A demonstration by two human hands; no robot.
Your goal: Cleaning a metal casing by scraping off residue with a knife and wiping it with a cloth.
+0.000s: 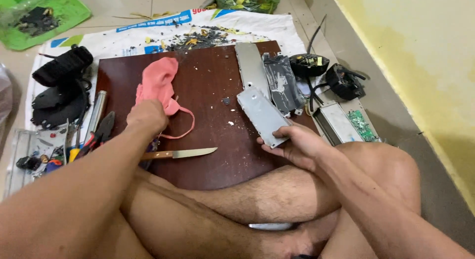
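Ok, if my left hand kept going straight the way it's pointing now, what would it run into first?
Your left hand points away across the dark wooden board and already touches the pink cloth, so that comes first. Beyond it is probably bare board, then the scrap-strewn white sack.

Lighting is even and moderately bright, diffuse, with no single strong source evident. Shadows are soft and short: a faint one lies under the knife (180, 153) on the dark wooden board (208, 90), and darker ones sit between the crossed legs. A mild sheen shows on the board's polished surface and on the grey metal plate (262, 115). The yellow wall (420, 56) reads slightly washed out. Focus is acceptable at centre; the near forearms are soft. Wide-angle stretching is noticeable at the frame edges.
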